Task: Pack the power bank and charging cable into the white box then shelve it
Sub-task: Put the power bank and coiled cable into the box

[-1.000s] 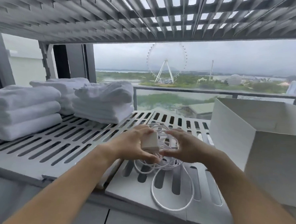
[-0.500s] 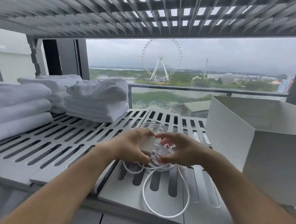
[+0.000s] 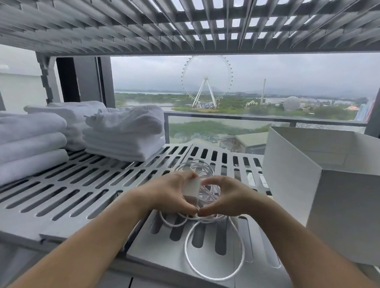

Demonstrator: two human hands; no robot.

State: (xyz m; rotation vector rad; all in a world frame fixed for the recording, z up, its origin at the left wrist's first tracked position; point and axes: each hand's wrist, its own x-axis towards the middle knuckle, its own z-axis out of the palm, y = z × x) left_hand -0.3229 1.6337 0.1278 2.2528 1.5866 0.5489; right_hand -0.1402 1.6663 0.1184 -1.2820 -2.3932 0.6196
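Cable loop [image 3: 215, 251]: thin white cord, smooth and round, sagging in one oval over the near edge of the slotted shelf [image 3: 72, 195].
Left hand [image 3: 171, 195]: curled around the power bank [image 3: 192, 187], a small white rounded block, long axis upright, tilted slightly right.
Right hand [image 3: 228, 197]: fingers bent in, pinching tangled coils of the cord beside the block.
White box [image 3: 292, 182]: matte card, square-cornered, open-topped, standing right of the hands.
Towels [image 3: 26, 144]: soft, folded, stacked far left.
Window [image 3: 253, 92]: behind, Ferris wheel beyond.
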